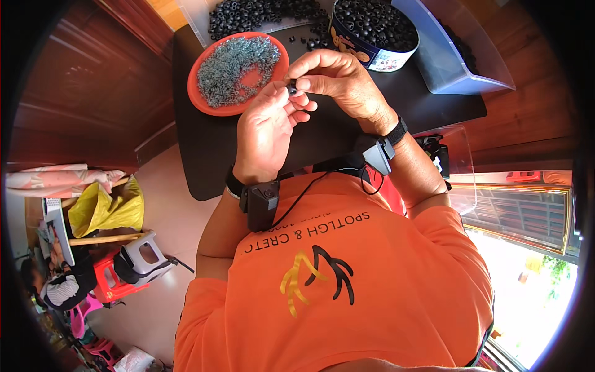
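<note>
My left hand (265,133) is turned palm up, its thumb and fingertips meeting my right hand (339,84) above the dark table. A small black round piece (292,88) is pinched between the fingertips of both hands. Just left of them sits an orange-red plate (194,93) strewn with small shiny grey-blue pieces (226,71), perhaps little springs. Beyond my right hand stands a round tin (372,57) heaped with small black pieces (375,25) like the one I hold. A few loose black pieces (310,44) lie between plate and tin.
At the back, a clear tray (195,22) holds more black pieces. A translucent blue-grey bin (443,68) stands at the right end of the black tabletop (211,158). On the left floor are stools (139,260) and a yellow cloth or bag (108,208).
</note>
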### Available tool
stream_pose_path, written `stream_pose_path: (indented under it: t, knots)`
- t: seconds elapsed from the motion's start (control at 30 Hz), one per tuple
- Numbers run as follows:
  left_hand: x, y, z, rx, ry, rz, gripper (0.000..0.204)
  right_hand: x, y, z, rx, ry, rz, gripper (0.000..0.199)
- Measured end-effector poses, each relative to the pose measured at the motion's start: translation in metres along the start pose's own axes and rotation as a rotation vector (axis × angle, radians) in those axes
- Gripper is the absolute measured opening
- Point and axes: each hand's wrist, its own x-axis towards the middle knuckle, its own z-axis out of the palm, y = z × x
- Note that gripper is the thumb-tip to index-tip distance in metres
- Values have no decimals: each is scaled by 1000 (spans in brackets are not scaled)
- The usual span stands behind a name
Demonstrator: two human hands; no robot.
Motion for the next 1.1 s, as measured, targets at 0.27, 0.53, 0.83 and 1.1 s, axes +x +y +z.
stream_pose_path:
  t: [0.27,0.53,0.83,1.1]
  knots:
    - [-4,4,-1,0,-17,44,23,-6,-6,4,-50,1,-11,22]
    - [-5,4,-6,-45,-40,60,20,-10,-2,23,-509,116,-339,31]
    - [-8,6,1,-4,-28,88,19,-12,-2,31,-719,205,-538,31]
    - [-6,9,3,58,-70,108,18,-13,-6,32,-757,195,-572,32]
